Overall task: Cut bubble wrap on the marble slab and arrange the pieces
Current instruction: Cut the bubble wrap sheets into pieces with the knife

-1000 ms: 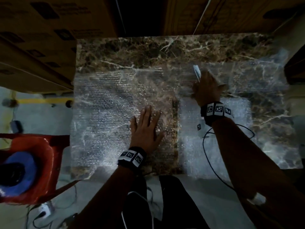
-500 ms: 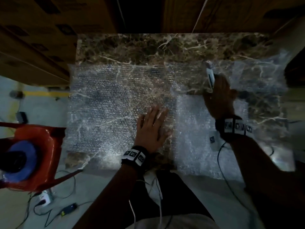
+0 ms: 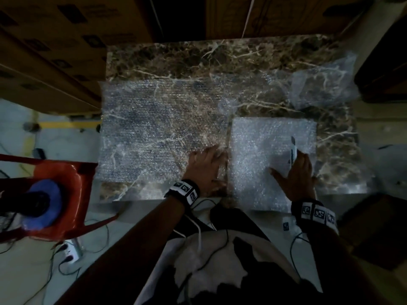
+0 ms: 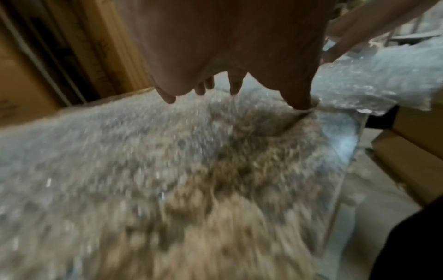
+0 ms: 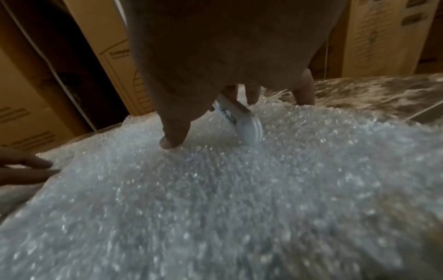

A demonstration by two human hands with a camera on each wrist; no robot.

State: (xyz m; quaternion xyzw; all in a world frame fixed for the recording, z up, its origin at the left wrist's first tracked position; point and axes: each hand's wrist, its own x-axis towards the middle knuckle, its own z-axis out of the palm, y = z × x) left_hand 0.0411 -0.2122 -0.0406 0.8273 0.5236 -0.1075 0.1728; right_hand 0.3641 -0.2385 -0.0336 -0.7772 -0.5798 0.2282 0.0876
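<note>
A brown marble slab [image 3: 198,60] carries a large clear bubble wrap sheet [image 3: 149,133] on its left half. My left hand [image 3: 206,166] lies flat on that sheet's near right edge, fingers [image 4: 233,91] pressing the wrap [image 4: 120,151] down. A white stack of cut pieces [image 3: 264,150] sits at the front right. My right hand [image 3: 295,175] rests on this stack [image 5: 215,189] and grips a white cutter [image 3: 293,154], its thumb spread onto the wrap. The cutter [image 5: 246,130] points down at the stack. A loose crumpled piece [image 3: 321,86] lies at the far right.
Cardboard boxes [image 3: 55,51] stand behind and left of the slab. A red plastic chair [image 3: 66,188] with a blue object on it stands at the left. A power strip [image 3: 70,254] and cables lie on the floor. A dark box [image 3: 378,227] sits at the right.
My right hand with the cutter has come back from the far side of the slab to the front, onto the stack. The far right piece now lies apart. My left hand has stayed on the sheet.
</note>
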